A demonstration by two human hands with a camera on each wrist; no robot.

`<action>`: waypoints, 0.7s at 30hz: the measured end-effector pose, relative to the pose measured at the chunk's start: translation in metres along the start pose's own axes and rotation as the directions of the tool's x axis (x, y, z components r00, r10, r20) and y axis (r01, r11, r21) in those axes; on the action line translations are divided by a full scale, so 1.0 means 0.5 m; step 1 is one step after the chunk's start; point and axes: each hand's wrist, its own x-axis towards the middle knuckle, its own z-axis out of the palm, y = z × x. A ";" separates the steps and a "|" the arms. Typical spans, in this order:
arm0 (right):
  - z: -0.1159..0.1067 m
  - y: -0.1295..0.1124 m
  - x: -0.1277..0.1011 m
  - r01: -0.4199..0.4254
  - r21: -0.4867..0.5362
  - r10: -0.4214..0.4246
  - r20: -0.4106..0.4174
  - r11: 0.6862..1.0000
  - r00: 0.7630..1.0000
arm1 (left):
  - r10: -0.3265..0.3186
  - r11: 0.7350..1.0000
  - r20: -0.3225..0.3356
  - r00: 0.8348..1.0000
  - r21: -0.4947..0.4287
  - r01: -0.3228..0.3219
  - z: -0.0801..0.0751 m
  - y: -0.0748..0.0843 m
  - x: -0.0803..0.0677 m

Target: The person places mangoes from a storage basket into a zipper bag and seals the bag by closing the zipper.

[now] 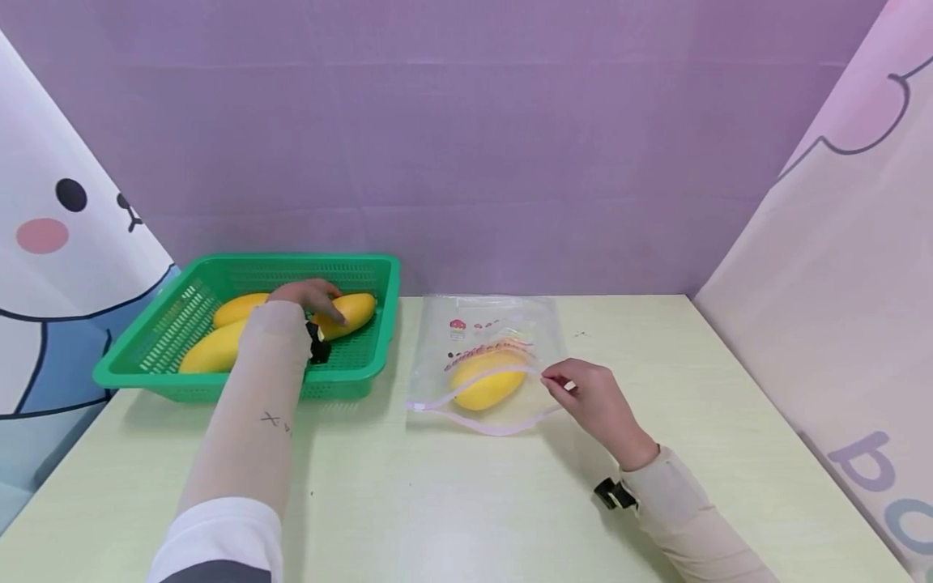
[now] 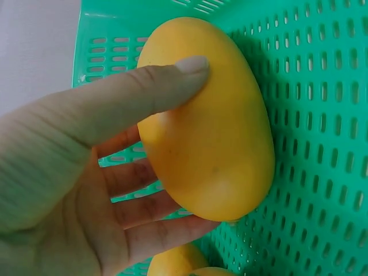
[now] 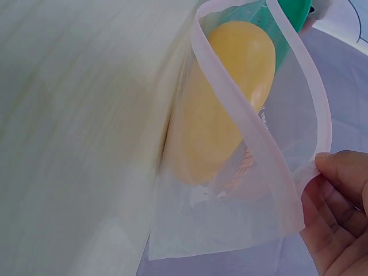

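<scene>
Inside the green basket [image 1: 386,340], my left hand [image 1: 309,298] holds a yellow mango [image 1: 355,312] at its right side. The left wrist view shows the thumb [image 2: 172,86] laid across the mango and the other fingers curled under its side. A clear zip bag [image 1: 433,348] with a pink-white seal lies on the table, its mouth gaping toward me. One mango [image 1: 487,389] is inside the bag. My right hand [image 1: 594,405] pinches the right corner of the bag's mouth between thumb and fingers, which keeps the seal [image 3: 230,92] spread in the right wrist view.
More mangoes [image 1: 211,348] lie in the left part of the basket, partly hidden by my left forearm. The pale wooden table [image 1: 408,502] extends in front of the basket and bag. A purple cloth [image 1: 466,162] hangs behind, with printed panels at both sides.
</scene>
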 end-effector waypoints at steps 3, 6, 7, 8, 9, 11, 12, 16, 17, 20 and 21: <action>0.000 0.000 -0.001 -0.003 0.007 0.003 -0.003 1.000 1.000 | -0.001 1.000 -0.007 1.000 0.008 0.002 -0.001 0.001 -0.001; -0.001 -0.001 -0.001 0.001 0.016 -0.001 -0.008 1.000 1.000 | -0.002 1.000 -0.014 1.000 0.018 0.002 -0.003 0.002 -0.001; -0.001 -0.002 -0.001 0.003 0.019 -0.003 -0.009 1.000 1.000 | -0.002 1.000 -0.018 1.000 0.021 0.002 -0.004 0.001 0.000; -0.001 -0.001 -0.001 0.005 0.019 -0.005 -0.010 1.000 1.000 | 0.001 1.000 -0.022 1.000 0.023 0.000 -0.005 0.000 0.000; -0.001 -0.001 -0.001 0.006 0.018 -0.006 -0.011 1.000 1.000 | 0.001 1.000 -0.022 1.000 0.017 -0.001 -0.006 0.000 0.000; -0.001 -0.001 -0.001 0.006 0.017 -0.006 -0.010 1.000 1.000 | 0.003 1.000 -0.022 1.000 0.012 -0.003 -0.007 0.000 -0.001; -0.001 0.000 -0.001 0.006 0.013 -0.006 -0.011 1.000 1.000 | 0.004 1.000 -0.019 1.000 0.002 -0.003 -0.008 0.000 -0.002; -0.001 0.001 -0.002 0.005 0.007 -0.005 -0.010 1.000 1.000 | -0.002 0.999 -0.007 1.000 -0.053 0.001 -0.012 0.005 -0.013; 0.000 0.001 -0.002 0.006 0.006 -0.006 -0.011 1.000 1.000 | -0.004 0.997 -0.005 1.000 -0.071 0.003 -0.013 0.007 -0.016; 0.000 0.002 -0.002 0.007 0.005 -0.007 -0.011 1.000 1.000 | 0.002 0.995 -0.007 1.000 -0.104 -0.003 -0.017 0.010 -0.025; 0.000 0.002 -0.002 0.007 0.004 -0.007 -0.011 1.000 1.000 | 0.009 0.995 -0.010 1.000 -0.101 -0.010 -0.018 0.010 -0.028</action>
